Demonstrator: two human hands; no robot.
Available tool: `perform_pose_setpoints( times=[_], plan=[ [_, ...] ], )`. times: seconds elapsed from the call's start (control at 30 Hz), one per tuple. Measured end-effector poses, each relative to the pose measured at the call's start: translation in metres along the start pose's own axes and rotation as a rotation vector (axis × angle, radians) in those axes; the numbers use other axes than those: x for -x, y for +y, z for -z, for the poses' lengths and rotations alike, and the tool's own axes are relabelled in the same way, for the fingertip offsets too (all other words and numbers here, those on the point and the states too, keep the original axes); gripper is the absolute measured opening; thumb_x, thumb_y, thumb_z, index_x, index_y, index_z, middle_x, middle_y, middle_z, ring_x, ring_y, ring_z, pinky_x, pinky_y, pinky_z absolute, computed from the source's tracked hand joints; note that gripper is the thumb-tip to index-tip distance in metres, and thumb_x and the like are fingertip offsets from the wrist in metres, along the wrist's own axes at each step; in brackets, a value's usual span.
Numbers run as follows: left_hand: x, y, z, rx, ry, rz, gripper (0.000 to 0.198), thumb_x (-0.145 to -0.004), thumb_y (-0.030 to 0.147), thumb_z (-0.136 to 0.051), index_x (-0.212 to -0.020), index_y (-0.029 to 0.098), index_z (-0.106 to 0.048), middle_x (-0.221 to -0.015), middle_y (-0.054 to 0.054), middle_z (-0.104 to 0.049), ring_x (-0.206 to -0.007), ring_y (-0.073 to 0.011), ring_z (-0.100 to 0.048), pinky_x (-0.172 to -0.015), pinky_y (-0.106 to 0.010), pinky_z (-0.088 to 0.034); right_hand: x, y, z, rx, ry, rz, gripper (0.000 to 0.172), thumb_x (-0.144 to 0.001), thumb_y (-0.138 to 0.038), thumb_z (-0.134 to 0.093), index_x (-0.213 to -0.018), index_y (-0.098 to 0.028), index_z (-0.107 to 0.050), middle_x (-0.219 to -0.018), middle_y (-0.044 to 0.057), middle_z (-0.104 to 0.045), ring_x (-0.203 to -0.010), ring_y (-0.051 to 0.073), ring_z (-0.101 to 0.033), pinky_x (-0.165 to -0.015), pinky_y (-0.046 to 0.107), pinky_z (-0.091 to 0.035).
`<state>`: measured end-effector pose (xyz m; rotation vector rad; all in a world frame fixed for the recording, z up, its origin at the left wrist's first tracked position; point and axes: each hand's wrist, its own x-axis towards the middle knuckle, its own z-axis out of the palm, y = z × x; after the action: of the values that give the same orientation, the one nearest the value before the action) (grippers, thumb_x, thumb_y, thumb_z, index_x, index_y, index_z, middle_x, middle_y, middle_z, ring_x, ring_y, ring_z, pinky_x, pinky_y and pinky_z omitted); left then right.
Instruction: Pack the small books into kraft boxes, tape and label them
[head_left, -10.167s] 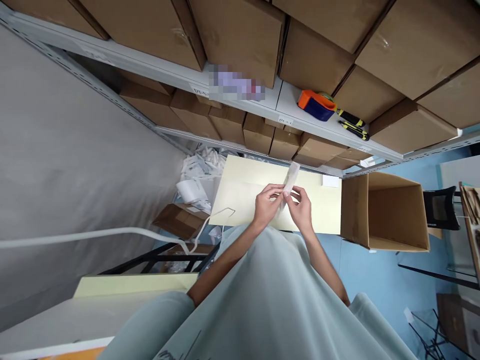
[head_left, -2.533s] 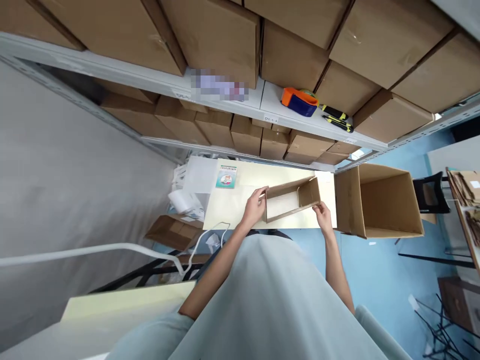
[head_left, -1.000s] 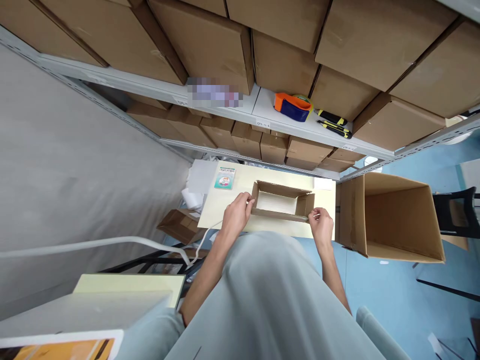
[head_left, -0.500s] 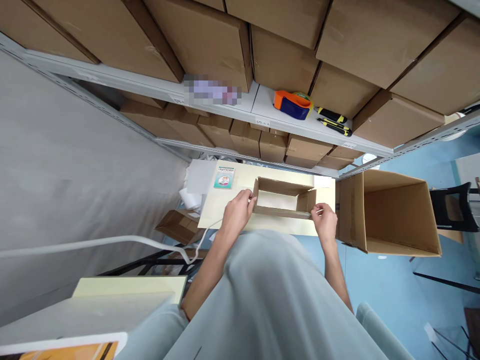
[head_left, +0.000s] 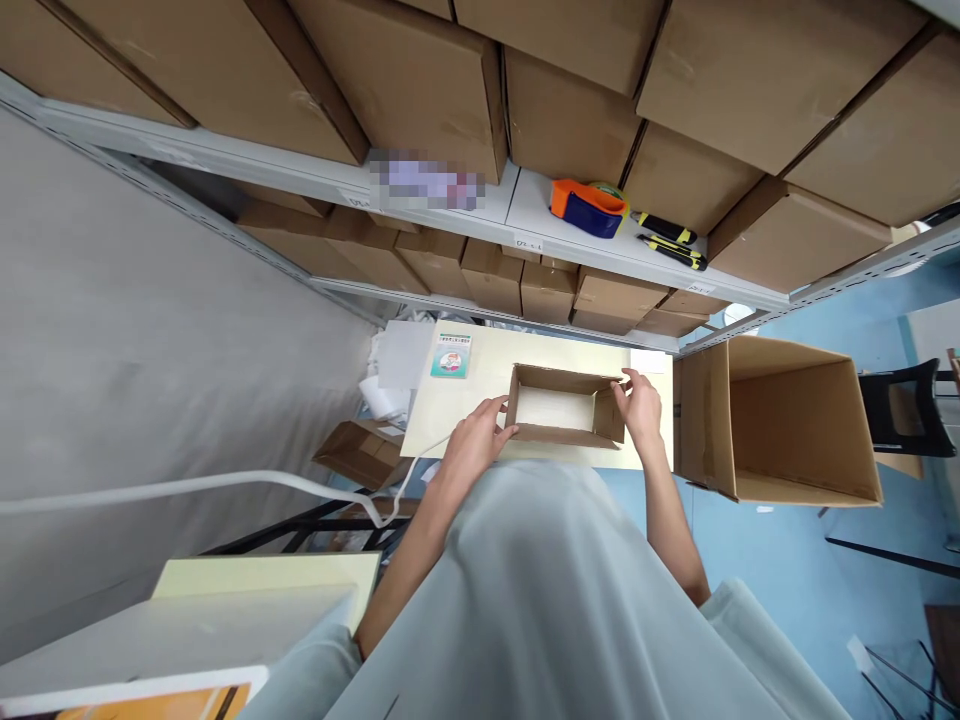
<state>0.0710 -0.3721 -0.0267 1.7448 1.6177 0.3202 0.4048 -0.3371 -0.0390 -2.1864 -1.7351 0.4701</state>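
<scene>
Touching box point(head_left: 562, 381) ends: left hand point(head_left: 474, 437) half-open, right hand point(head_left: 642, 407) half-curled.

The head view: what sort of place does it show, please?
Probably a storeroom or packing area: grey shelving stacked with cardboard boxes, apparent box cutters on it, and an open carton at a pale table.

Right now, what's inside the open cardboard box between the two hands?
In the cardboard box: brown far wall, right wall and a pale surface below, panel or tabletop unclear. The near wall covers the strip just behind it.
</scene>
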Motion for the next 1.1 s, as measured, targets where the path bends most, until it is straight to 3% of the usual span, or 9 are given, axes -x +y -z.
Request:
perform_pose_setpoints(
  times=[0.17, 0.27, 0.37, 0.43, 0.5, 0.6, 0.7, 0.83, 1.1],
  plan=[
    [0.011, -0.004, -0.011, -0.039, -0.074, -0.09, 0.058, -0.101, 0.014, -0.053, -0.156, 0.031, -0.059, -0.14, -0.01, -0.07, -0.104, -0.0258, -0.079, -0.093, -0.037, -0.06, -0.021, -0.005, -0.005, -0.085, -0.041, -0.021, 0.041, -0.104, -0.052, -0.057, -0.122, -0.02, -0.075, -0.092, 0.01, -0.08, -0.085, 0.029, -0.075, -0.082, 0.037, -0.053],
    [0.013, -0.004, -0.023, -0.039, -0.101, -0.136, 0.049, -0.106, 0.018, -0.048, -0.15, 0.031, -0.066, -0.147, -0.01, -0.068, -0.125, -0.028, -0.073, -0.109, -0.041, -0.058, -0.016, -0.008, -0.008, -0.204, -0.089, -0.048, 0.045, -0.105, -0.06, -0.054, -0.12, -0.022, -0.073, -0.093, 0.008, -0.081, -0.085, 0.028, -0.077, -0.081, 0.037, -0.055],
    [0.01, -0.006, -0.031, -0.009, -0.113, -0.167, 0.037, -0.107, 0.038, -0.063, -0.141, 0.027, -0.072, -0.156, -0.011, -0.064, -0.144, -0.0324, -0.062, -0.122, -0.046, -0.051, -0.006, -0.007, -0.009, -0.354, -0.161, -0.098, 0.05, -0.105, -0.068, -0.051, -0.119, -0.024, -0.071, -0.093, 0.006, -0.081, -0.083, 0.026, -0.077, -0.074, 0.034, -0.058],
    [0.006, -0.008, -0.033, 0.006, -0.126, -0.183, 0.049, -0.098, 0.047, -0.078, -0.142, 0.026, -0.07, -0.158, -0.012, -0.063, -0.148, -0.0349, -0.058, -0.124, -0.047, -0.05, 0.001, -0.002, -0.009, -0.446, -0.213, -0.114, 0.055, -0.106, -0.071, -0.045, -0.118, -0.025, -0.072, -0.092, 0.006, -0.08, -0.085, 0.025, -0.077, -0.073, 0.034, -0.06],
    [0.0, -0.01, -0.035, 0.022, -0.114, -0.184, 0.059, -0.095, 0.046, -0.083, -0.147, 0.025, -0.065, -0.152, -0.013, -0.067, -0.145, -0.0346, -0.061, -0.122, -0.046, -0.052, 0.006, 0.005, -0.009, -0.462, -0.237, -0.062, 0.055, -0.107, -0.068, -0.044, -0.117, -0.024, -0.075, -0.096, 0.007, -0.08, -0.09, 0.025, -0.076, -0.08, 0.036, -0.062],
    [-0.009, -0.013, -0.037, 0.031, 0.001, -0.079, 0.06, -0.102, 0.037, -0.073, -0.157, 0.022, -0.054, -0.142, -0.014, -0.07, -0.129, -0.0319, -0.071, -0.11, -0.044, -0.059, 0.014, 0.018, -0.012, -0.369, -0.224, 0.029, 0.049, -0.102, -0.063, -0.056, -0.116, -0.023, -0.081, -0.108, 0.01, -0.076, -0.099, 0.026, -0.073, -0.092, 0.042, -0.063],
    [-0.019, -0.014, -0.04, 0.015, 0.089, -0.034, 0.064, -0.102, 0.032, -0.071, -0.161, 0.024, -0.05, -0.157, -0.017, -0.057, -0.127, -0.0306, -0.072, -0.102, -0.041, -0.062, 0.023, 0.028, -0.017, -0.352, -0.176, 0.022, 0.047, -0.099, -0.061, -0.061, -0.115, -0.023, -0.082, -0.117, 0.013, -0.071, -0.114, 0.029, -0.069, -0.094, 0.045, -0.064],
    [-0.031, -0.014, -0.042, 0.001, 0.032, -0.086, 0.044, -0.102, 0.027, -0.066, -0.146, 0.028, -0.069, -0.161, -0.011, -0.054, -0.125, -0.0281, -0.073, -0.107, -0.038, -0.059, 0.03, 0.035, -0.02, -0.459, -0.214, 0.023, 0.047, -0.099, -0.063, -0.063, -0.119, -0.024, -0.08, -0.125, 0.013, -0.071, -0.114, 0.027, -0.072, -0.097, 0.045, -0.065],
    [-0.049, -0.007, -0.044, -0.012, 0.104, 0.065, 0.021, -0.105, 0.031, -0.061, -0.113, 0.027, -0.08, -0.126, -0.007, -0.073, -0.099, -0.0234, -0.076, -0.089, -0.033, -0.057, 0.028, 0.039, -0.032, -0.431, -0.212, -0.063, 0.03, -0.096, -0.046, -0.067, -0.11, -0.022, -0.079, -0.12, 0.01, -0.073, -0.091, 0.022, -0.075, -0.09, 0.04, -0.062]
  ],
)
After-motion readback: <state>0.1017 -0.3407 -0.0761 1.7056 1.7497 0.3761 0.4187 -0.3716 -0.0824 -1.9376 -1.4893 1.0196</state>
